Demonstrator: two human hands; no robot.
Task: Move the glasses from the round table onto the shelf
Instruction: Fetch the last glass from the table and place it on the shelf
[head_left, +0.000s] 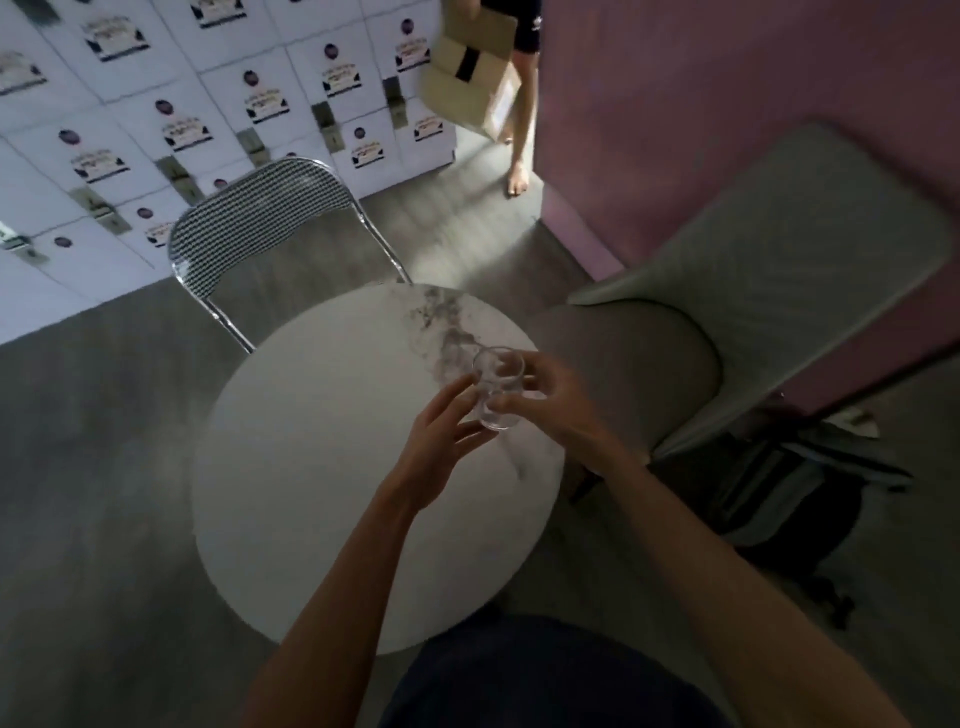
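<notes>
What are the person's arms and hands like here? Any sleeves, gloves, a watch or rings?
Both arms are bare along all that shows, with no sleeves in view. The left hand and right hand wear no gloves, and no watch, bracelet or ring can be seen, though the picture is dim and a little blurred. A dark garment covers the body at the bottom edge.

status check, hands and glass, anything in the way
Right hand gripping glass, left hand steadying it. Glass over the table, near its right edge. Shelf not in view. Person carrying box beyond.
</notes>
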